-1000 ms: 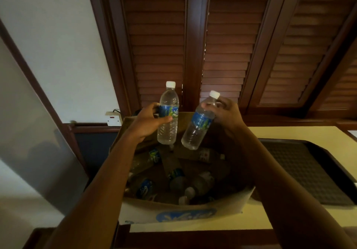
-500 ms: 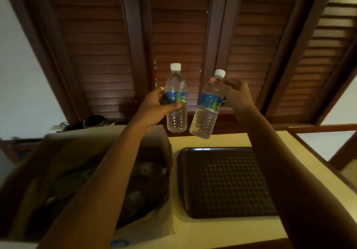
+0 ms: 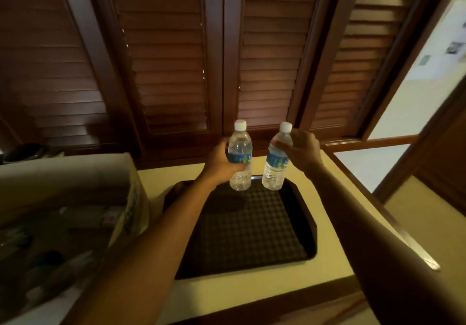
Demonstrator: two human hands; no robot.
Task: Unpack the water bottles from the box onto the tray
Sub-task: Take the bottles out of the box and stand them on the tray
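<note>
- Left hand (image 3: 219, 166) is curled round one upright bottle (image 3: 240, 157), held over the far edge of the tray (image 3: 300, 229).
- Right hand (image 3: 301, 152) is gripping a second bottle (image 3: 277, 159), tilted, beside the first.
- Box (image 3: 75, 173) is seen at the left.

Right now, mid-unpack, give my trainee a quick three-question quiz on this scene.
1. True or false: the dark textured plastic tray already has a bottle standing on it.
2. Which hand grips its clear blue-labelled water bottle near the neck? A) left hand B) right hand
3. Fill in: the open cardboard box sits to the tray's ____.

Key: 1 false; 2 B; 3 left.
</note>
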